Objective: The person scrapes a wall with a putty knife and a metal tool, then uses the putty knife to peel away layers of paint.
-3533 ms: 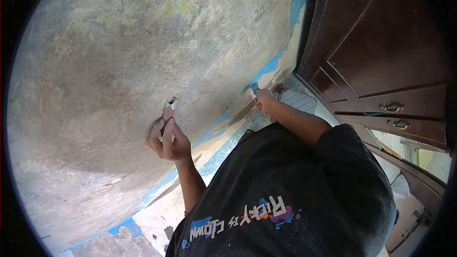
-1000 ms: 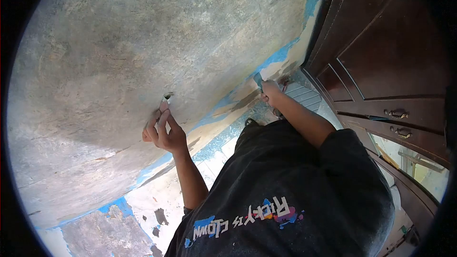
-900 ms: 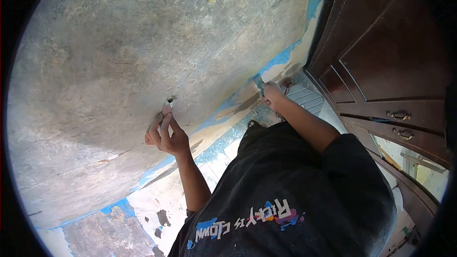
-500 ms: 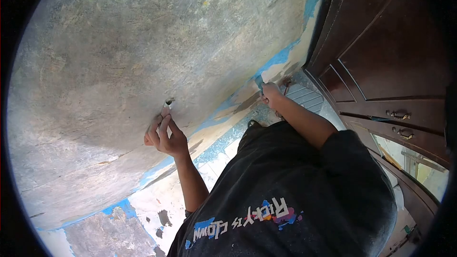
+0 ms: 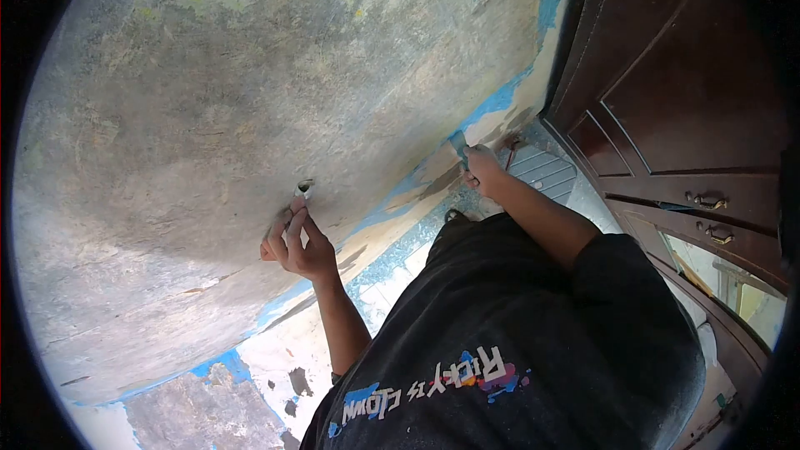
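Note:
A small dark hole with a pale rim (image 5: 304, 187) shows in the grey, patchy wall (image 5: 200, 117). Just below it, my left hand (image 5: 300, 246) has its fingers bent and pressed together around something small and pinkish that I cannot make out. My right hand (image 5: 483, 170) is closed on a scraper (image 5: 458, 145), whose flat blade lies against the wall beside a blue strip of paint (image 5: 497, 100). Part of the scraper's handle is hidden in the fist.
Dark wooden furniture (image 5: 700, 92) with metal handles stands at the right. A grey slatted surface (image 5: 543, 173) lies beyond my right hand. Whitish wall with dark patches (image 5: 287, 358) is at the lower left, and my black shirt (image 5: 517, 308) fills the lower middle.
The whole view has shifted slightly, so the hole and both hands appear a little lower and further right. Both hands keep nearly the same pose and place on the wall.

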{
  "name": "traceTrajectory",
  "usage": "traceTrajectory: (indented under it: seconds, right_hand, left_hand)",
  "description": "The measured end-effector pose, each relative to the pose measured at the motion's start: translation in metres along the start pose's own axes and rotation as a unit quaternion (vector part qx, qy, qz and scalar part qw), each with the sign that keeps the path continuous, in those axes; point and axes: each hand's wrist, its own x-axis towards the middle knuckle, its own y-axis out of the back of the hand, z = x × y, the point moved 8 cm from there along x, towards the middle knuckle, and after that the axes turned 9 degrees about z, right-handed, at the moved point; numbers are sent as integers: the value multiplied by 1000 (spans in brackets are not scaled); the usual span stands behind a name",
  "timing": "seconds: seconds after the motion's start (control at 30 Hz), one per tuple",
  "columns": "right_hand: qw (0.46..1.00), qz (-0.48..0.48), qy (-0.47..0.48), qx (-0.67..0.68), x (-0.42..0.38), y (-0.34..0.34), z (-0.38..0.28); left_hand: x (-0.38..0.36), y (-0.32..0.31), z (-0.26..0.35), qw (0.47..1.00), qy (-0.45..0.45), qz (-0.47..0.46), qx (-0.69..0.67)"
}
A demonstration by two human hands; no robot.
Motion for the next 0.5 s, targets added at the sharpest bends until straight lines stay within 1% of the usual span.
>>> traceTrajectory:
  seconds: [0.07,0.17,0.27,0.37,0.5]
  right_hand:
    - [1000,23,-15,-11,13,7,1]
    - [999,20,-9,-24,29,10,9]
    - [1000,-23,15,-14,0,3,2]
    - [998,23,10,-57,27,11,8]
    - [999,18,11,-50,1,5,2]
  left_hand:
    - [-1,-4,3,1000,1,-7,6]
    - [1,-7,5,1000,4,6,5]
    - [1,-3,3,1000,-1,8,-1]
    - [-1,-6,7,1000,2,14,-6]
    - [-3,-8,6,999,10,30,-16]
